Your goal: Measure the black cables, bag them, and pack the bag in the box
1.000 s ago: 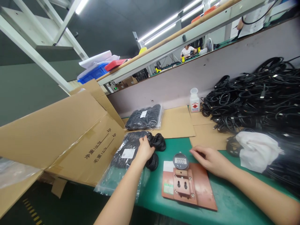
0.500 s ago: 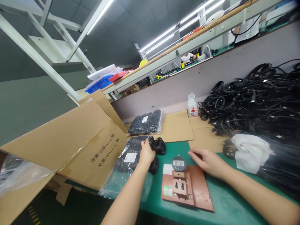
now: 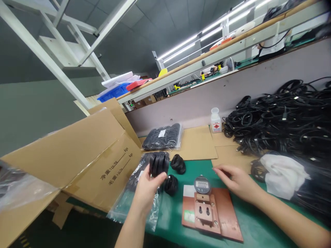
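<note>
Glossy black coils (image 3: 158, 165) raised in left hand (image 3: 147, 189).

On your left stands the open carton (image 3: 85, 141), with the near plastic bag (image 3: 133, 179) lying just to its right on the bench (image 3: 191, 170). Your left hand (image 3: 146, 187) holds the gathered coils (image 3: 158, 164) at that bag's right side — two loose bundles, one farther (image 3: 178, 164), one nearer (image 3: 171, 185), lie to their right. Behind, the far bag (image 3: 165, 136) sits by the wall (image 3: 181, 110), left of the bottle (image 3: 216, 121). The gauge fixture (image 3: 207, 213) is near, between those bundles and your right hand (image 3: 236, 182). Far right is the cable heap (image 3: 279, 117) (the cloth (image 3: 283, 175) lies at its near side).
</note>
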The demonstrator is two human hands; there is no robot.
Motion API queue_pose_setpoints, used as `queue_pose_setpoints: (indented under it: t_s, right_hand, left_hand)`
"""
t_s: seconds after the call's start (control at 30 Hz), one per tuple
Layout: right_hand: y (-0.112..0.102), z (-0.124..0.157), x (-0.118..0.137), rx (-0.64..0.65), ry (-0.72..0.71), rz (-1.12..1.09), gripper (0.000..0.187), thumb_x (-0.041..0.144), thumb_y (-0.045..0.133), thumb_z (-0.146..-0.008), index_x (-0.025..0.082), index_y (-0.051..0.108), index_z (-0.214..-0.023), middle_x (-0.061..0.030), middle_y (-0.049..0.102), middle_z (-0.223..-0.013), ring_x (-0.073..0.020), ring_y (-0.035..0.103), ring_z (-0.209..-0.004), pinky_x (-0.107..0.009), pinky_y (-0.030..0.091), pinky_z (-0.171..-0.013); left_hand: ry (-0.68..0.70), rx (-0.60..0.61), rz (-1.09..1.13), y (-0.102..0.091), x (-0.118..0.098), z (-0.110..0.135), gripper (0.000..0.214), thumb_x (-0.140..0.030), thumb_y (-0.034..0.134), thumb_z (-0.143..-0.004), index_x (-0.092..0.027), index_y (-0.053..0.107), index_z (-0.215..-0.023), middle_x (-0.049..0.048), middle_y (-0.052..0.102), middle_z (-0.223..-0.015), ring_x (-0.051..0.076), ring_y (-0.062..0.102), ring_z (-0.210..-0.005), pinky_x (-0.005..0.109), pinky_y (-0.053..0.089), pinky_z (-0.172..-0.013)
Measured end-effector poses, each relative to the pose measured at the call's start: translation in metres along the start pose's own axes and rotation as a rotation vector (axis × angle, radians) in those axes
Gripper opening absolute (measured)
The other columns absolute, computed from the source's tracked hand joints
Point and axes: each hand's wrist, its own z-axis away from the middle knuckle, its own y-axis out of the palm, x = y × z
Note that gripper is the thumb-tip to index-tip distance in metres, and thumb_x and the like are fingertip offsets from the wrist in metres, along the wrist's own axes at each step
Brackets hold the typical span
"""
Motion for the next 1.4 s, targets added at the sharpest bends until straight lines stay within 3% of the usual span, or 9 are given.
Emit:
queue_pose_setpoints:
  t_s: [0.1, 0.2, 0.27, 0.37, 0.57, 0.73, 0.93, 1.1, 1.4]
  right_hand:
    - [0.004, 0.012, 0.042, -0.114, 0.071, -0.187, 0.031, 0.046, 0.053, -0.092, 0.021, 0.069, -0.100, -0.0108, 0.074, -0.097, -0.0273, 0.071, -0.088, -0.040, 0.058, -0.083]
    - [0.021, 0.031, 0.094, -0.003, 0.095, -0.406, 0.047, 0.045, 0.069, -0.083, 0.026, 0.061, -0.125, -0.0107, 0.067, -0.126, -0.0276, 0.069, -0.105, -0.039, 0.059, -0.089]
    - [0.038, 0.045, 0.120, 0.054, 0.138, -0.457, 0.067, 0.039, 0.079, -0.072, 0.028, 0.057, -0.134, -0.0100, 0.066, -0.128, -0.0304, 0.066, -0.112, -0.042, 0.058, -0.093]
    - [0.067, 0.064, 0.137, -0.050, 0.294, -0.436, 0.054, 0.028, 0.078, -0.070, 0.025, 0.068, -0.122, -0.0076, 0.069, -0.124, -0.0318, 0.063, -0.118, -0.046, 0.049, -0.105]
    - [0.122, 0.087, 0.135, -0.380, 0.417, -0.596, 0.046, 0.032, 0.080, -0.068, 0.024, 0.072, -0.112, -0.0067, 0.074, -0.117, -0.0296, 0.067, -0.113, -0.036, 0.056, -0.097]
    - [0.155, 0.091, 0.139, -0.476, 0.441, -0.688, 0.059, 0.035, 0.080, -0.072, 0.025, 0.061, -0.127, -0.0067, 0.073, -0.118, -0.0260, 0.070, -0.108, -0.035, 0.057, -0.095]
    - [0.159, 0.085, 0.133, -0.412, 0.386, -0.609, 0.042, 0.048, 0.075, -0.077, 0.023, 0.072, -0.111, -0.0094, 0.072, -0.118, -0.0297, 0.065, -0.115, -0.039, 0.052, -0.099]
    - [0.164, 0.088, 0.117, -0.456, 0.456, -0.815, 0.037, 0.050, 0.073, -0.081, 0.020, 0.071, -0.103, -0.0131, 0.073, -0.113, -0.0302, 0.069, -0.104, -0.041, 0.057, -0.088]
    - [0.170, 0.084, 0.119, -0.451, 0.601, -1.100, 0.045, 0.047, 0.080, -0.077, 0.022, 0.068, -0.112, -0.0129, 0.073, -0.116, -0.0311, 0.071, -0.105, -0.047, 0.058, -0.091]
  left_hand:
    - [-0.063, 0.118, 0.315, 0.018, -0.008, 0.049, 0.072, -0.027, 0.083, -0.070, -0.019, 0.055, -0.135, 0.0125, 0.063, -0.136, 0.031, 0.056, -0.129, 0.038, 0.049, -0.106]
    - [-0.190, 0.236, 0.478, 0.031, -0.017, 0.087, 0.086, -0.019, 0.087, -0.061, -0.025, 0.053, -0.140, 0.0106, 0.062, -0.136, 0.034, 0.057, -0.127, 0.042, 0.051, -0.105]
    - [-0.188, 0.244, 0.421, 0.035, -0.018, 0.105, 0.083, -0.016, 0.086, -0.059, -0.028, 0.058, -0.136, 0.0096, 0.057, -0.142, 0.036, 0.054, -0.130, 0.045, 0.050, -0.105]
    - [-0.065, 0.190, 0.293, 0.034, -0.010, 0.125, 0.075, -0.021, 0.084, -0.064, -0.029, 0.061, -0.135, 0.0105, 0.049, -0.149, 0.040, 0.047, -0.136, 0.049, 0.049, -0.105]
    - [-0.292, -0.042, 0.792, 0.042, 0.015, 0.144, 0.067, -0.062, 0.068, -0.079, -0.023, 0.061, -0.133, 0.0155, 0.062, -0.135, 0.037, 0.058, -0.125, 0.046, 0.051, -0.102]
    - [-0.404, -0.317, 0.808, 0.057, 0.022, 0.143, 0.062, -0.068, 0.051, -0.087, -0.018, 0.064, -0.121, 0.0143, 0.068, -0.124, 0.033, 0.063, -0.116, 0.038, 0.055, -0.095]
    - [-0.353, -0.396, 0.713, 0.061, 0.033, 0.149, 0.065, -0.072, 0.060, -0.079, -0.020, 0.062, -0.118, 0.0111, 0.069, -0.119, 0.028, 0.067, -0.105, 0.031, 0.057, -0.085]
    - [-0.261, -0.349, 0.677, 0.057, 0.045, 0.150, 0.064, -0.069, 0.064, -0.077, -0.016, 0.067, -0.112, 0.0144, 0.070, -0.116, 0.031, 0.069, -0.101, 0.035, 0.059, -0.081]
    - [-0.478, -0.407, 1.043, 0.058, 0.042, 0.150, 0.062, -0.065, 0.060, -0.083, -0.019, 0.069, -0.123, 0.0141, 0.067, -0.131, 0.035, 0.058, -0.125, 0.042, 0.051, -0.102]
